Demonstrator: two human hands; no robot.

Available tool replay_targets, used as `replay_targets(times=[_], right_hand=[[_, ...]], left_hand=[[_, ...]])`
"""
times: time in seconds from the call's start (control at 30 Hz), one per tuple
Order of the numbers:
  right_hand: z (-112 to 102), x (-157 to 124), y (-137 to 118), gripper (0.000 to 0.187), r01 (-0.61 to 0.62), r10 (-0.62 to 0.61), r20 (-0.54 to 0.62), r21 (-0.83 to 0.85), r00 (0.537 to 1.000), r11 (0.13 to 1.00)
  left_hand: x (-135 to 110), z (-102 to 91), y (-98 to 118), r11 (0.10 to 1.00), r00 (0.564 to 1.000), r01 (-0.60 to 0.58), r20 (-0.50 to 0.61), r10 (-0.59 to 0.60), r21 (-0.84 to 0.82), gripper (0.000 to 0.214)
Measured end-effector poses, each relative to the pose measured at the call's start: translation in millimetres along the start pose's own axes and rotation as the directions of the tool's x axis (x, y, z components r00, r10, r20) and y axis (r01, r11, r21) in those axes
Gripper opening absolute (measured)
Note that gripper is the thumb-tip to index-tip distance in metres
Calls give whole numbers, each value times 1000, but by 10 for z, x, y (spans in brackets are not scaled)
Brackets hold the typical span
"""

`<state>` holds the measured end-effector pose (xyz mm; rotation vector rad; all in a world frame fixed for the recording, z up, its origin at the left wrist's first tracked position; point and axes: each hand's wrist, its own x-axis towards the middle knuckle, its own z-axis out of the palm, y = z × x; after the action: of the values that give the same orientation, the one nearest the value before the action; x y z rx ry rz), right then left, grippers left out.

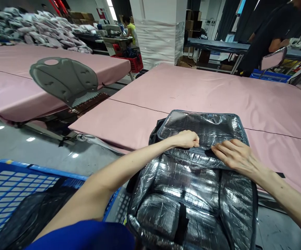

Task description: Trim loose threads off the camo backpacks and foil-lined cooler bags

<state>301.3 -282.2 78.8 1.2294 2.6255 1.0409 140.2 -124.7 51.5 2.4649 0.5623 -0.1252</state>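
Observation:
A silver foil-lined insulated bag (189, 187) lies open at the near edge of a pink-covered table (192, 90), its lid flap (205, 125) folded back. My left hand (188, 139) is closed in a pinch on the dark seam between lid and body. My right hand (233, 154) rests flat on that same seam to the right, fingers stretched out and pressing the lining. Both forearms reach in from below across the bag.
A blue plastic crate (7, 187) with dark material in it stands at lower left. A grey chair back (64, 80) sits before a second pink table (9, 69). A white pillar (160, 31) rises behind. A person in black (267, 34) works at far right; another sits far back.

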Motion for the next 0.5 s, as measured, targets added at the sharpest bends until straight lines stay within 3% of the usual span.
replay_targets(times=[0.2, 0.27, 0.4, 0.5], right_hand=[[17, 13, 18, 22, 13, -12, 108, -5, 994, 1000], [36, 9, 40, 22, 8, -7, 112, -1, 994, 1000], [121, -11, 97, 22, -42, 42, 82, -11, 996, 999], [181, -22, 123, 23, -70, 70, 87, -5, 994, 998]], left_hand=[[-1, 19, -4, 999, 1000, -10, -13, 10, 47, 14], [-51, 74, 23, 996, 994, -28, -106, 37, 88, 14], [-174, 222, 136, 979, 934, -61, -334, 125, 197, 22], [-190, 261, 249, 971, 953, 6, -296, 67, 240, 28]])
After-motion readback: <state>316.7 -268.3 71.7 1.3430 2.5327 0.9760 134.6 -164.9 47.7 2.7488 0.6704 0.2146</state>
